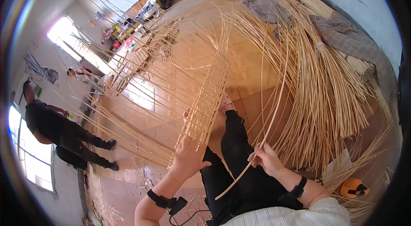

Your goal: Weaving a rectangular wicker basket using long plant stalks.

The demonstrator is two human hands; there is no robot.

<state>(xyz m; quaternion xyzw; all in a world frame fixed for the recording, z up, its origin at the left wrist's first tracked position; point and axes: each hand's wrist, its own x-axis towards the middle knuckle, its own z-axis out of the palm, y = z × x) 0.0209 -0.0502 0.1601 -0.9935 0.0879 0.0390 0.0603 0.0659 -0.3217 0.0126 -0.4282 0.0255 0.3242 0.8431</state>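
The right hand pinches a long pale strip between thumb and fingers, a short end pointing back toward the lap and the long end curving away ahead of the hand. Under the left hand lies the near end of a woven panel, which runs forward from that hand past the legs.

To work well here, press the panel steady with the left palm, guide the strip from close to its short end, and let the long part bend gently, since a sharp kink could probably crack it.

The left forearm reaches forward and inward, palm down, fingers laid over the weave and thumb spread away to the right, not clamped. The right forearm slants in from the lower right, elbow bent, wrist raised above the thigh.

Farther out, loose strips fan to the left of the left hand; ahead and right of the right hand sits a big heap of strips on the floor. Farther left stands a person in black.
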